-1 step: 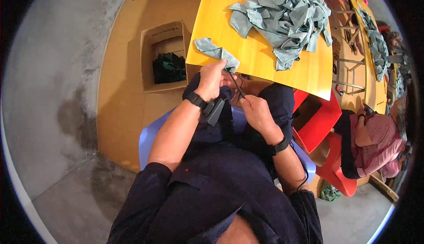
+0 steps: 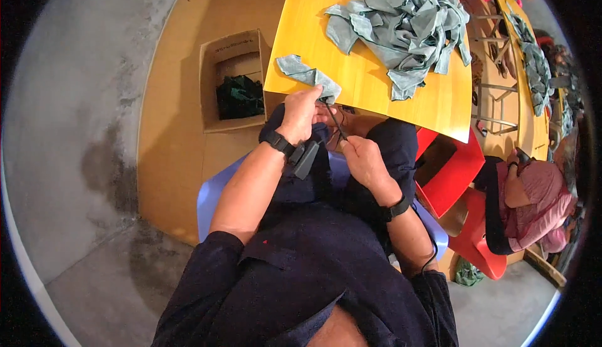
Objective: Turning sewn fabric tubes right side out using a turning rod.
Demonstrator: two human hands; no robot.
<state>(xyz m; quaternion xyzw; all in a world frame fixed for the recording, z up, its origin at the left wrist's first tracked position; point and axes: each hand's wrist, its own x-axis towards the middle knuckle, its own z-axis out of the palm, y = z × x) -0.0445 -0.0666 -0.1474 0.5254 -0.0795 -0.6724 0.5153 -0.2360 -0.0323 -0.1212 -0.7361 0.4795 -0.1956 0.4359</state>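
The left hand (image 2: 300, 113) pinches the lower end of a limp, folded grey-green cloth strip (image 2: 300, 68) at the near edge of the smooth yellow wood-grained table (image 2: 365, 88), while the right hand (image 2: 367, 162) grasps a thin, dark, rod-like tool (image 2: 337, 122) angled toward it, contact unclear. The step appears to be working that end; continuing likely calls for a firm pinch and steady tool.

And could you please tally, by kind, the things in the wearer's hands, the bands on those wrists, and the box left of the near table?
Grey-green folded cloth in the left hand: 1
Slim dark rod in the right hand: 1
Black wristbands: 2
Open brown cardboard box: 1
Total: 5
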